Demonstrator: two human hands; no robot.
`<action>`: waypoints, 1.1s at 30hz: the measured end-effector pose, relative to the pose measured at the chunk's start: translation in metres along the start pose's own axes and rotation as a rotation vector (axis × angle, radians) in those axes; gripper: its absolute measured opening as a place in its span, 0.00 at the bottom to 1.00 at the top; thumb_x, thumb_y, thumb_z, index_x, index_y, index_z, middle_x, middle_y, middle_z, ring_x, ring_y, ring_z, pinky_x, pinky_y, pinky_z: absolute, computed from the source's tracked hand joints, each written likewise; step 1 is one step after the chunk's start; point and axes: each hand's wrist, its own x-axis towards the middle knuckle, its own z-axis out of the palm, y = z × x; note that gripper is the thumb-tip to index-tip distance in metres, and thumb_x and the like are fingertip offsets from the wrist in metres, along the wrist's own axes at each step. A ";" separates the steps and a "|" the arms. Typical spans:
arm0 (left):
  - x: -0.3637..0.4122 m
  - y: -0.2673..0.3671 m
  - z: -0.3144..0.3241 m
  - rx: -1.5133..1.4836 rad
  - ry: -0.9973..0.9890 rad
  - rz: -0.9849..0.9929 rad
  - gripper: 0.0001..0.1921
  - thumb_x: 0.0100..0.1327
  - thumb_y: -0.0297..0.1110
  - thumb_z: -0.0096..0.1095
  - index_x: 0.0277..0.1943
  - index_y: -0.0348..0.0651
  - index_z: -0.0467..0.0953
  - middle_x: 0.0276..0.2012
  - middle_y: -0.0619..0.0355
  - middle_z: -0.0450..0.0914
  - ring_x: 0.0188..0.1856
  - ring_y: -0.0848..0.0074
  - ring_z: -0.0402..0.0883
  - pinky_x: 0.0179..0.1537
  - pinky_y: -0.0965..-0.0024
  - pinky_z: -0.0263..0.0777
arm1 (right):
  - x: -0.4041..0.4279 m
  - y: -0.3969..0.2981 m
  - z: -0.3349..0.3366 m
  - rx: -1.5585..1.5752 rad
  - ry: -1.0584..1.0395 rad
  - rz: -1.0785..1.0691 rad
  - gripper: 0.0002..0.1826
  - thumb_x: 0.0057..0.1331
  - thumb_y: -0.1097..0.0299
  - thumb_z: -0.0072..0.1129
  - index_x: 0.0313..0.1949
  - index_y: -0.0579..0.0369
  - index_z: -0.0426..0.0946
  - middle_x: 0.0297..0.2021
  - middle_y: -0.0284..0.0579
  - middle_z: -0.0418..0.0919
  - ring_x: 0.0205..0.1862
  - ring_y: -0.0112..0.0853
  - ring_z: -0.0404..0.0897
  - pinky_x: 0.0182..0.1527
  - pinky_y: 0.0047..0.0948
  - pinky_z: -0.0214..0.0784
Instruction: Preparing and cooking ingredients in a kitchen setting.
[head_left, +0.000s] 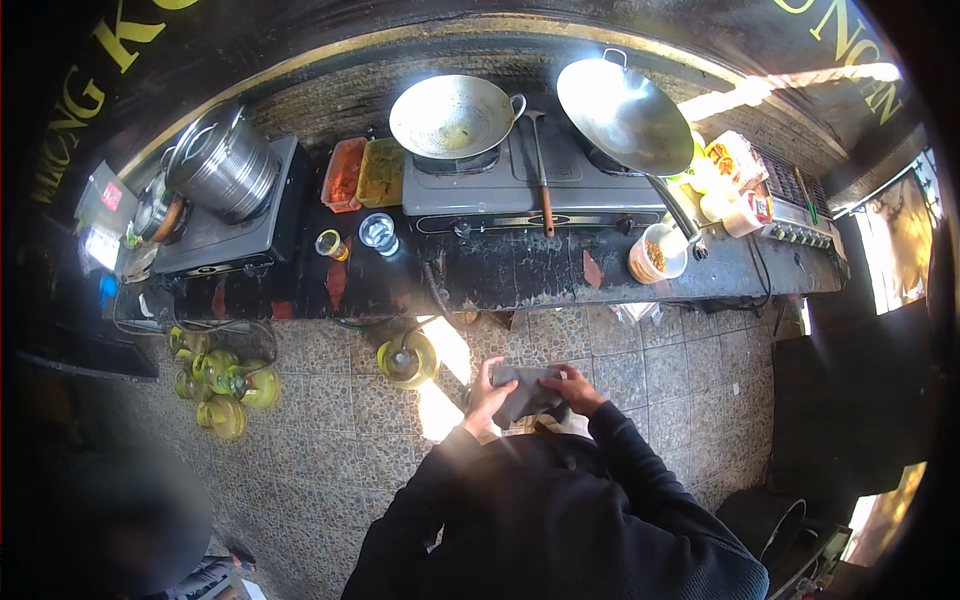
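Between my two hands is a dark grey cloth (527, 390), held in front of my body below the counter's front edge. My left hand (489, 397) grips its left side, thumb on top. At the right side, my right hand (576, 390) pinches it the same way. The cloth's lower edge hangs loose. Beyond my hands, a wide wok (456, 120) sits on the left burner of a two-burner gas stove (525, 187). A long-handled wok (626, 112) rests tilted on the right burner. Between them lies a wok spatula (541, 176) with a wooden handle.
On the black counter (495, 270) stand a plastic tub of food (657, 255), a glass of water (379, 234), a small jar (332, 245) and two food containers (361, 172). A tall steel pot (223, 165) occupies another stove. Green gas cylinders (225, 382) stand on the tiled floor.
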 end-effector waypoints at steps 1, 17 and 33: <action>0.004 -0.008 0.004 0.004 -0.007 -0.006 0.30 0.55 0.25 0.79 0.60 0.46 0.73 0.57 0.52 0.80 0.62 0.62 0.77 0.64 0.62 0.69 | 0.009 0.014 -0.003 -0.030 0.101 0.077 0.36 0.64 0.61 0.74 0.68 0.56 0.69 0.57 0.52 0.76 0.57 0.33 0.77 0.58 0.34 0.72; 0.206 0.054 0.045 1.190 0.312 0.628 0.31 0.69 0.35 0.60 0.73 0.39 0.64 0.75 0.37 0.58 0.78 0.46 0.54 0.74 0.41 0.52 | 0.250 -0.055 -0.052 -1.137 0.378 -0.652 0.39 0.70 0.58 0.56 0.77 0.56 0.55 0.76 0.68 0.52 0.80 0.56 0.50 0.76 0.61 0.48; 0.291 0.050 0.031 1.241 0.261 0.697 0.31 0.71 0.29 0.51 0.75 0.29 0.59 0.78 0.38 0.56 0.81 0.52 0.52 0.79 0.47 0.45 | 0.334 -0.076 -0.017 -1.201 0.542 -0.725 0.34 0.72 0.63 0.48 0.76 0.59 0.57 0.76 0.61 0.56 0.80 0.56 0.48 0.79 0.57 0.37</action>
